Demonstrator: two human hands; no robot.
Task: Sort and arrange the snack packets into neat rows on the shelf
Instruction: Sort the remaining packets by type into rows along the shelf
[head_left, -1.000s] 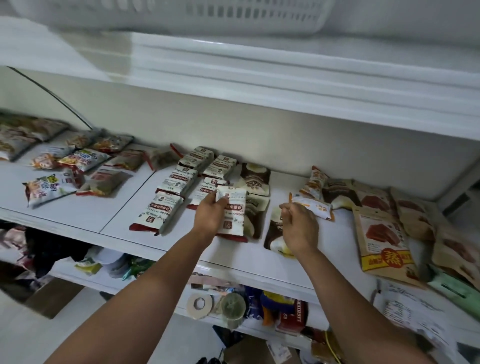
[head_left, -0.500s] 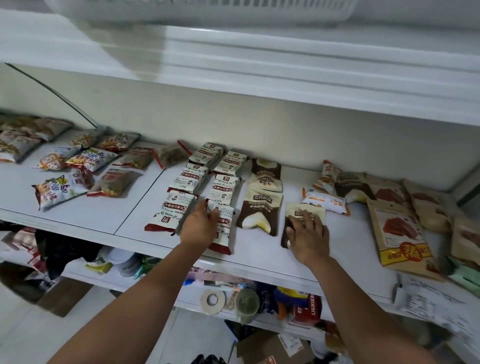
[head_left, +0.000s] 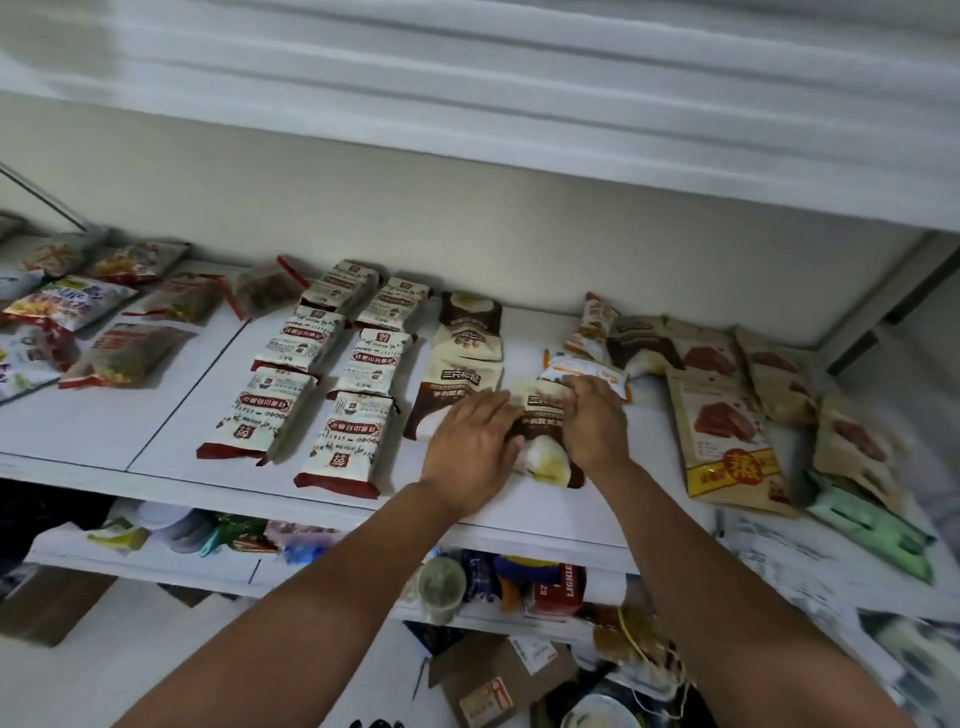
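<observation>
A brown-and-cream snack packet lies near the front of the white shelf. My left hand lies flat at its left edge with straight fingers. My right hand presses on its right side, fingers bent over the packet's top. Two more brown packets form a column just left. Further left, two neat columns of white-and-red packets run front to back. A small white-and-orange packet lies just behind my right hand.
Mixed colourful packets are scattered at the shelf's left. Tan pouches and a green pouch crowd the right end. An upper shelf overhangs. A lower shelf holds a cup, a red box and clutter.
My left hand left the white-and-red packet and moved right to the brown packet. My right hand stays on that packet, which now lies beside the brown column. The camera has come closer.
</observation>
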